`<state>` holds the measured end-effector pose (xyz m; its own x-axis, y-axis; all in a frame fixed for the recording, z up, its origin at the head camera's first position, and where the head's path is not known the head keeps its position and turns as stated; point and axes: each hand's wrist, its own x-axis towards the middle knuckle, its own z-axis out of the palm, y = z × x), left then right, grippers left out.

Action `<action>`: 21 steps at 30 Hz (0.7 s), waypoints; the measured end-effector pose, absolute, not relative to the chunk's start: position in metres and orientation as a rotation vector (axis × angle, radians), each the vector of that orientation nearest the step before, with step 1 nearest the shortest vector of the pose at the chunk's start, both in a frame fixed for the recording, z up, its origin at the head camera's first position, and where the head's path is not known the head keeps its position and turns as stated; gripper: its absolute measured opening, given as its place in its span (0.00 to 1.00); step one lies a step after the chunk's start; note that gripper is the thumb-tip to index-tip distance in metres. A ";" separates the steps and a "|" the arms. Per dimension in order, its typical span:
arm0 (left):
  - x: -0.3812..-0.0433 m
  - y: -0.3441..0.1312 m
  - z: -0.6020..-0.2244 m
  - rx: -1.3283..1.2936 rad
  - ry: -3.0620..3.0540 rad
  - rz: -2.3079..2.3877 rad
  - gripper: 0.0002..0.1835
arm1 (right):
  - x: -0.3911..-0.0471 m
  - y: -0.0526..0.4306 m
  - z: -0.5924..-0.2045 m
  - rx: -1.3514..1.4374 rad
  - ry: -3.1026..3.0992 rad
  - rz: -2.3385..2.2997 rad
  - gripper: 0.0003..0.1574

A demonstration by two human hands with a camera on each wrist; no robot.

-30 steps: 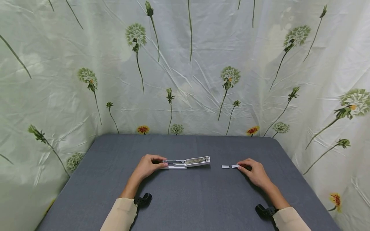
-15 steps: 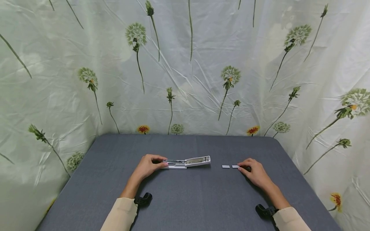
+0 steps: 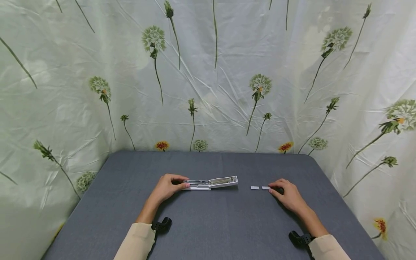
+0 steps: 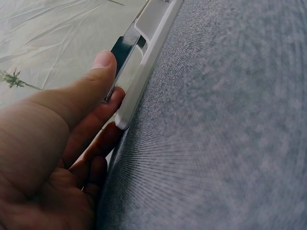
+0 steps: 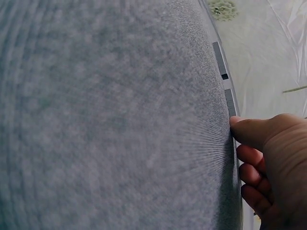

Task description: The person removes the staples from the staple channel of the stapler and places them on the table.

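Note:
A white stapler (image 3: 224,182) lies on the table with its top swung back to the right, baring the metal inside. My left hand (image 3: 167,187) holds its left end; in the left wrist view the thumb (image 4: 103,61) presses the metal rail above the white base (image 4: 147,64), with fingertips behind it. To the stapler's right, two short silvery strips of staples lie in a row. My right hand (image 3: 288,195) pinches the end of the nearer staple strip (image 3: 265,187), partly hidden by the fingertips. The other staple strip (image 3: 255,187) lies slightly to its left, untouched.
Dark grey cloth covers the table (image 3: 208,224). Behind it and along both sides hangs a pale curtain (image 3: 221,90) printed with dandelions. A black strap device sits on each wrist, below beige sleeves.
The staple strip in my right hand was slightly tilted a second ago and now lies level, in line with the other strip. My left hand and the stapler look unmoved.

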<state>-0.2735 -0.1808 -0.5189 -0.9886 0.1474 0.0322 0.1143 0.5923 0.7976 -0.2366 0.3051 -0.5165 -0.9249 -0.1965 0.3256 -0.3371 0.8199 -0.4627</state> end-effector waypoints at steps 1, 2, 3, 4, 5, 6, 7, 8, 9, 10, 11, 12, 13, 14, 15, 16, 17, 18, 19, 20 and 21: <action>-0.273 -0.181 -0.519 0.231 2.773 1.384 0.12 | -0.237 0.305 -0.517 0.408 -2.738 0.769 0.10; -0.273 -0.181 -0.519 0.231 2.773 1.384 0.12 | -0.236 0.305 -0.517 0.408 -2.736 0.771 0.10; -0.273 -0.181 -0.519 0.232 2.774 1.383 0.12 | -0.236 0.305 -0.517 0.410 -2.736 0.769 0.11; -0.273 -0.181 -0.519 0.236 2.774 1.384 0.12 | -0.236 0.306 -0.518 0.413 -2.739 0.767 0.11; -0.273 -0.181 -0.519 0.239 2.777 1.382 0.12 | -0.235 0.306 -0.518 0.416 -2.742 0.765 0.12; -0.272 -0.181 -0.519 0.243 2.779 1.379 0.12 | -0.234 0.307 -0.519 0.419 -2.745 0.765 0.12; -0.272 -0.181 -0.519 0.248 2.785 1.374 0.12 | -0.232 0.307 -0.519 0.422 -2.750 0.763 0.13; -0.272 -0.181 -0.520 0.251 2.785 1.373 0.12 | -0.231 0.308 -0.520 0.427 -2.755 0.760 0.14; -0.272 -0.181 -0.520 0.254 2.789 1.371 0.12 | -0.230 0.309 -0.520 0.433 -2.757 0.759 0.14; -0.272 -0.181 -0.520 0.254 2.790 1.368 0.12 | -0.229 0.310 -0.521 0.438 -2.758 0.760 0.15; -0.272 -0.181 -0.521 0.254 2.794 1.365 0.13 | -0.228 0.310 -0.521 0.440 -2.758 0.761 0.16; -0.272 -0.181 -0.521 0.254 2.794 1.365 0.12 | -0.227 0.311 -0.521 0.443 -2.759 0.761 0.16; -0.271 -0.181 -0.521 0.255 2.796 1.364 0.12 | -0.227 0.312 -0.521 0.444 -2.759 0.755 0.17; -0.271 -0.180 -0.522 0.254 2.793 1.367 0.12 | -0.226 0.312 -0.521 0.443 -2.758 0.751 0.17; -0.272 -0.180 -0.522 0.257 2.795 1.365 0.12 | -0.225 0.312 -0.521 0.441 -2.755 0.747 0.17; -0.272 -0.180 -0.521 0.261 2.794 1.364 0.12 | -0.224 0.311 -0.521 0.438 -2.751 0.742 0.16; -0.272 -0.180 -0.521 0.269 2.795 1.364 0.12 | -0.224 0.311 -0.521 0.440 -2.747 0.740 0.16; -0.272 -0.180 -0.521 0.275 2.795 1.364 0.12 | -0.223 0.310 -0.521 0.440 -2.745 0.738 0.16; -0.272 -0.180 -0.521 0.282 2.798 1.365 0.12 | -0.221 0.309 -0.521 0.437 -2.743 0.737 0.16; -0.272 -0.180 -0.521 0.288 2.799 1.367 0.12 | -0.220 0.308 -0.521 0.437 -2.743 0.744 0.16; -0.271 -0.181 -0.522 0.293 2.806 1.362 0.12 | -0.219 0.307 -0.521 0.433 -2.745 0.750 0.17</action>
<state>-0.2713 -0.1807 -0.5221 -0.9825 0.1714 0.0735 0.1638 0.6045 0.7796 -0.2190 0.3073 -0.5210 -0.9211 -0.2143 0.3249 -0.3498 0.8219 -0.4495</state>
